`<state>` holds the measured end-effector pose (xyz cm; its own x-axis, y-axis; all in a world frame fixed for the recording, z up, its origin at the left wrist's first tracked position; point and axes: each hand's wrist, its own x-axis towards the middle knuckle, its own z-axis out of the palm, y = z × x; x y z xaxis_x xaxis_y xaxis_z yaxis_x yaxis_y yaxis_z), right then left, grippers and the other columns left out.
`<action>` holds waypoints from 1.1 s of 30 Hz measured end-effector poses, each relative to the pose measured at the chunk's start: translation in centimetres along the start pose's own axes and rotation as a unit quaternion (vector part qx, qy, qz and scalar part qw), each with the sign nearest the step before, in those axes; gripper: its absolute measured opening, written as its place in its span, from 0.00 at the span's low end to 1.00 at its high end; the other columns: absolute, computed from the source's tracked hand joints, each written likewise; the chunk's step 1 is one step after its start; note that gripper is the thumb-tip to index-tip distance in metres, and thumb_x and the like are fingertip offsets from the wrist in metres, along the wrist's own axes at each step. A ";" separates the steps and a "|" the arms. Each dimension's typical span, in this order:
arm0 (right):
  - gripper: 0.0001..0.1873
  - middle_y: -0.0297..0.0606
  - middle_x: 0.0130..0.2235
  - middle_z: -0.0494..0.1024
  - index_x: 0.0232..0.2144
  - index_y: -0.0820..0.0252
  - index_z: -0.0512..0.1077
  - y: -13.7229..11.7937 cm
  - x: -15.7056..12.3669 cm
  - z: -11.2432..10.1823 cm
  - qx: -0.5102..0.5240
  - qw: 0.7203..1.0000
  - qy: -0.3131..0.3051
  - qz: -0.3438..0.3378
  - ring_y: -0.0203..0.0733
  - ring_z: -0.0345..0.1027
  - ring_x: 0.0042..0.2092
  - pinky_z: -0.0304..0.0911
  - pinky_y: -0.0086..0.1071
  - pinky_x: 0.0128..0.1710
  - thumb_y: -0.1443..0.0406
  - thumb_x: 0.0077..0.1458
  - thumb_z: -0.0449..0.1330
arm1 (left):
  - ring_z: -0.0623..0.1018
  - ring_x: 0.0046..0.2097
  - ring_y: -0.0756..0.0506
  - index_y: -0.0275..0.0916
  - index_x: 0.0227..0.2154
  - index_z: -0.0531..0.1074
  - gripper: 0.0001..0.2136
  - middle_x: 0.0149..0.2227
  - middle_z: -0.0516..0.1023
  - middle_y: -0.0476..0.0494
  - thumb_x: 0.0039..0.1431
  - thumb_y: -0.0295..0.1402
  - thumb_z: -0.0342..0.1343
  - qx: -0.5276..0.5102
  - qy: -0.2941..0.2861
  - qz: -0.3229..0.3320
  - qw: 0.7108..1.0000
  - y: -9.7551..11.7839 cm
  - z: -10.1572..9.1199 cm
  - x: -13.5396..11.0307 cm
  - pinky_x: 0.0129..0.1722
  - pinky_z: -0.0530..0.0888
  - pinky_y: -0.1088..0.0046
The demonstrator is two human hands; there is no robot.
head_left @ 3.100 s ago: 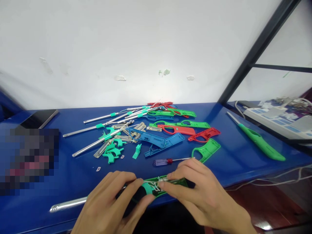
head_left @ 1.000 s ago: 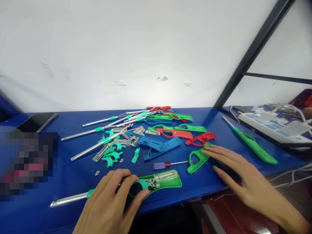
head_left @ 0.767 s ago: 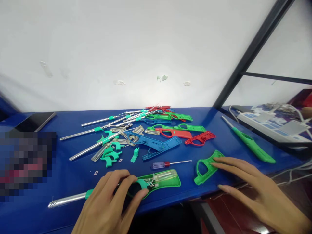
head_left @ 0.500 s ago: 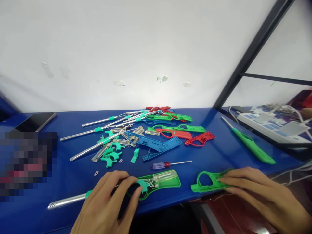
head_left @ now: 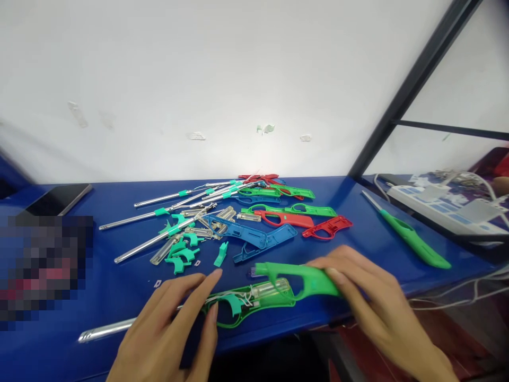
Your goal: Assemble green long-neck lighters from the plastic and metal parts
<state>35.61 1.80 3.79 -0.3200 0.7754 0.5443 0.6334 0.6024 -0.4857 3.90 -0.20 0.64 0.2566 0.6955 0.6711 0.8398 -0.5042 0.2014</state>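
Note:
In front of me lies an opened gas lighter [head_left: 274, 302]: a green handle shell with a clear fuel tank [head_left: 270, 289], white wires and a teal trigger [head_left: 234, 305] inside. Its metal tube [head_left: 105, 330] points left. My left hand [head_left: 167, 323] grips the lighter's front part, thumb on the near side and fingers on the far side, hiding where the tube meets the handle. My right hand [head_left: 366, 297] pinches the other green shell half [head_left: 314, 281] by its right end, outer face up. That half hangs just above the open handle's right part and partly covers a screwdriver [head_left: 257, 272].
Behind lie several metal lighter tubes [head_left: 147, 245], loose teal triggers [head_left: 178, 263], blue shells [head_left: 238, 233] and red shells [head_left: 328, 227]. A whole green lighter [head_left: 413, 239] is at right, near a power strip [head_left: 441, 209] behind a black frame [head_left: 413, 79]. A phone [head_left: 55, 201] lies left.
My right hand has lifted the green shell half from the table's front edge and moved it left, turned over, above the open lighter. My left hand has shifted slightly left.

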 end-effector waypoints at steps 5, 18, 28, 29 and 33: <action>0.15 0.35 0.44 0.81 0.50 0.51 0.79 -2.0 2.8 2.1 0.083 0.992 -0.088 -0.021 0.39 0.78 0.43 0.71 0.30 0.46 0.67 0.78 0.52 | 0.83 0.54 0.47 0.47 0.73 0.61 0.29 0.62 0.77 0.45 0.72 0.28 0.55 0.000 0.030 0.073 0.997 -0.6 -1.2 0.6 0.58 0.78 0.75; 0.20 0.40 0.53 0.78 0.62 0.47 0.74 -2.4 2.5 3.4 -0.008 0.986 -0.161 -0.048 0.46 0.77 0.51 0.75 0.39 0.51 0.52 0.74 0.60 | 0.82 0.53 0.48 0.48 0.63 0.72 0.18 0.54 0.82 0.49 0.76 0.29 0.49 -0.022 -0.110 0.102 0.988 -4.5 -1.9 -0.3 0.55 0.80 0.77; 0.18 0.42 0.50 0.79 0.61 0.50 0.77 -2.2 2.3 4.2 -0.037 0.985 -0.145 -0.083 0.49 0.74 0.52 0.74 0.44 0.53 0.54 0.76 0.57 | 0.86 0.47 0.47 0.49 0.56 0.79 0.17 0.47 0.87 0.51 0.78 0.33 0.46 -0.005 -0.092 0.118 0.989 -3.5 -1.9 0.7 0.51 0.83 0.73; 0.18 0.42 0.51 0.79 0.61 0.49 0.77 -2.2 2.3 4.3 -0.035 0.985 -0.148 -0.082 0.49 0.73 0.52 0.73 0.45 0.53 0.54 0.75 0.58 | 0.86 0.47 0.47 0.49 0.55 0.80 0.17 0.47 0.87 0.52 0.77 0.32 0.46 0.000 -0.092 0.121 0.988 -3.6 -1.9 0.7 0.50 0.83 0.73; 0.17 0.41 0.51 0.79 0.60 0.48 0.77 -2.3 2.2 4.6 -0.025 0.985 -0.156 -0.071 0.50 0.73 0.53 0.71 0.47 0.54 0.55 0.74 0.60 | 0.86 0.47 0.46 0.49 0.55 0.80 0.17 0.48 0.87 0.52 0.77 0.32 0.46 0.019 -0.106 0.123 0.987 -3.8 -2.1 0.3 0.51 0.84 0.69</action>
<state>30.23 2.99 2.89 -0.6038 0.7094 0.3636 0.5986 0.7047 -0.3809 -0.16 0.87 1.60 0.5458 0.6486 0.5305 0.7560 -0.6542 0.0221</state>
